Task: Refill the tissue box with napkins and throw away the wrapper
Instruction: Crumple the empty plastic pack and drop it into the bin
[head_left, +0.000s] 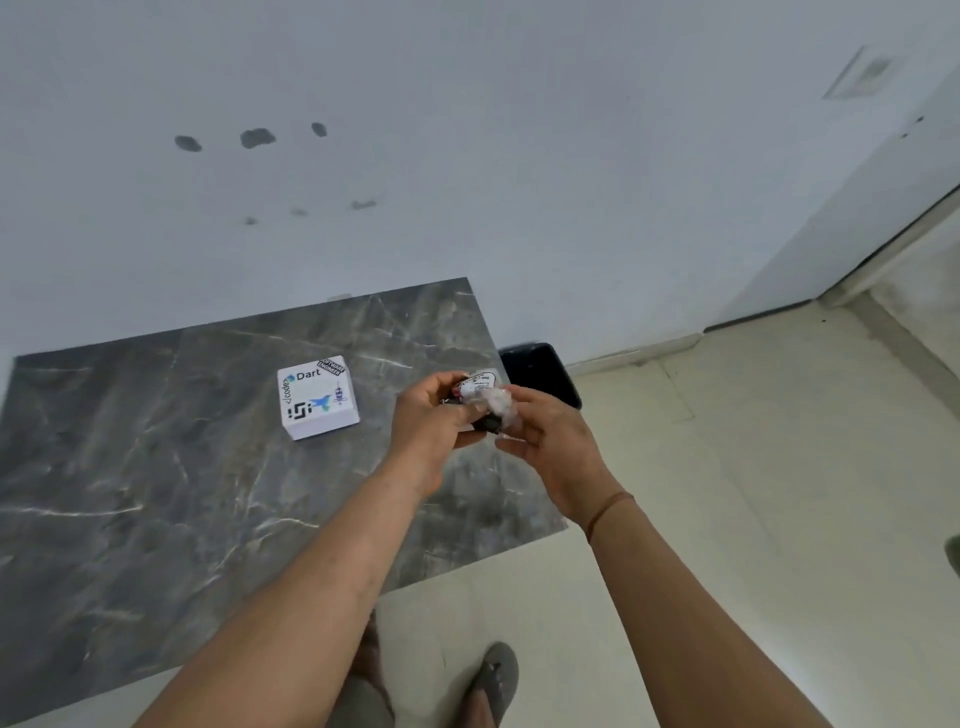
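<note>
Both hands meet above the table's right edge: left hand (434, 415) and right hand (545, 441) each clamp a side of the crumpled wrapper (483, 397), clear plastic w/ a white printed label and dark/red bits, scrunched btwn the fingers. A thin brown band (610, 512) sits on the right wrist. Tissue box (318, 396), white, square, stickers on top ("Dart", "code"), sits closed on the table just left of the hands; contents can't be seen. Black bin (540, 371) stands on the floor just past the table's right edge, beyond the hands; inside too dark to tell. Table (156, 467) is dark grey marble w/ pale veins. Floor (727, 467) pale tile; white wall (467, 156) w/ a few dark smudges.
</note>
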